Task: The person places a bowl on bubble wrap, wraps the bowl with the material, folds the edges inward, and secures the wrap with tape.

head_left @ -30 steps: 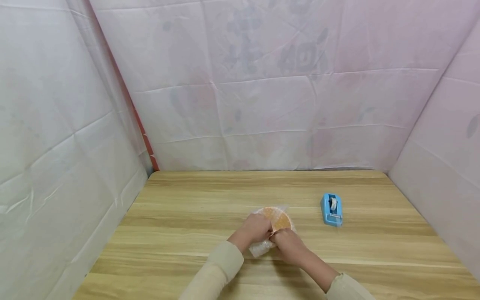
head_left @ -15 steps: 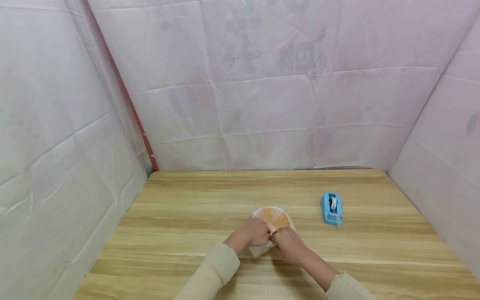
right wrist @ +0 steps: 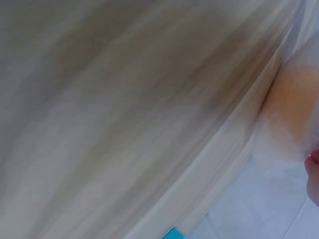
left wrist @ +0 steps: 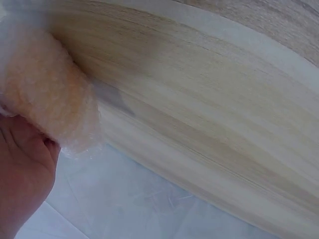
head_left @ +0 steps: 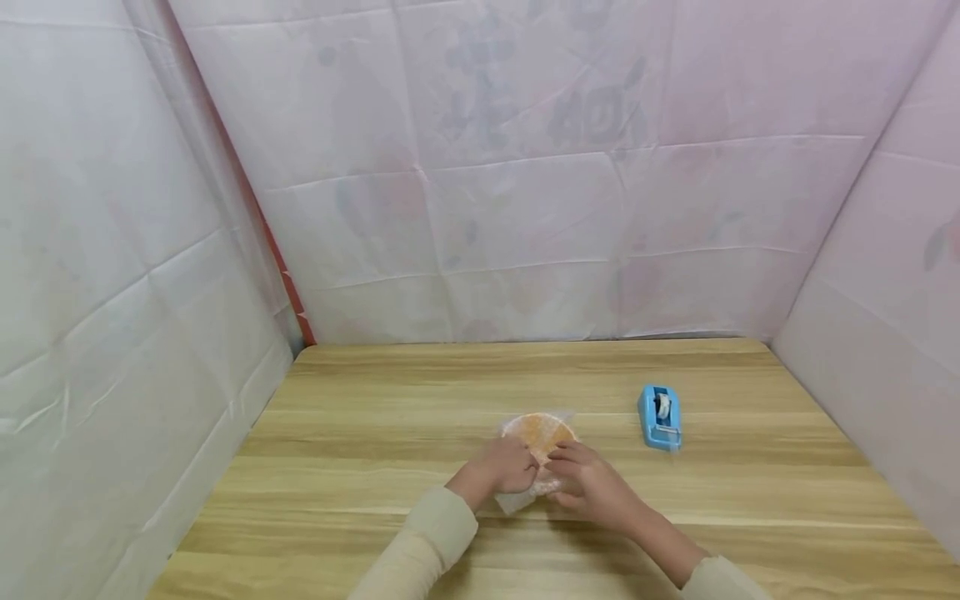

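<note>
A round orange object (head_left: 542,428) wrapped in clear bubble wrap (head_left: 513,502) lies on the table, in front of the person. On its left side the left hand (head_left: 506,465) has curled fingers and pinches the wrap near the middle; in the left wrist view this hand (left wrist: 25,169) is against the bubble-wrapped bundle (left wrist: 50,89). From the right, the right hand (head_left: 596,487) touches the bundle with loosely extended, spread fingers. Only a bit of that hand (right wrist: 313,181) shows at the edge of the right wrist view, beside the blurred orange bundle (right wrist: 289,109). The underside of the bundle is hidden.
A light-blue tape dispenser (head_left: 660,418) with a roll of tape stands on the wooden table (head_left: 360,433), to the right of and beyond the hands. Pale printed sheets (head_left: 525,208) hang along the back and both sides of the table.
The right hand has loosened its curled grip near the bundle's middle, spread its fingers and drawn slightly right. The left hand slid a little down and left, then stayed pinching the wrap.
</note>
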`<control>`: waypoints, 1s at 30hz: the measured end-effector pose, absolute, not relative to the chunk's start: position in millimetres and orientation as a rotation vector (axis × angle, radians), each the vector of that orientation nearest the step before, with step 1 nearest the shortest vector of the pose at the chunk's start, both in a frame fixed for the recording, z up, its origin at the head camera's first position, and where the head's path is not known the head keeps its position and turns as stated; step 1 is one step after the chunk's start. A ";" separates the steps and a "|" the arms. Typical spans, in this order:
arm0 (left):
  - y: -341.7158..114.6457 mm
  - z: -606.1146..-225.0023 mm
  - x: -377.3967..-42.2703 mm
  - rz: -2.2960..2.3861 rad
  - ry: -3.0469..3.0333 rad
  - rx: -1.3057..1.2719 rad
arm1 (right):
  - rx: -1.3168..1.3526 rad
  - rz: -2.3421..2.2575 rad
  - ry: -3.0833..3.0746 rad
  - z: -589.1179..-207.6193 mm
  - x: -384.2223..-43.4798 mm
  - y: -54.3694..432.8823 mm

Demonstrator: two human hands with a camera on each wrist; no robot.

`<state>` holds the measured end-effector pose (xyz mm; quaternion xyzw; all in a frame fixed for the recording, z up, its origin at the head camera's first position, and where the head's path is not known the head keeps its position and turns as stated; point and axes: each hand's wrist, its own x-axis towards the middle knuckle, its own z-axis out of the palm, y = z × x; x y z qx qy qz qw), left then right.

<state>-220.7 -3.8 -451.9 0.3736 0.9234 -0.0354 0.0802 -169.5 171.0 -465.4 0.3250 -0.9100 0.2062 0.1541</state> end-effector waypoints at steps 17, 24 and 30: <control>-1.2 -452.8 -215.7 -0.149 2.775 1.107 | 0.208 0.849 -2.308 -477.1 -165.5 241.1; 0.9 -449.1 -210.4 -0.159 2.778 1.109 | 0.041 0.929 -2.277 -481.1 -166.0 264.5; 2.0 -447.7 -207.9 -0.161 2.779 1.104 | -0.161 0.988 -2.295 -483.4 -167.3 280.1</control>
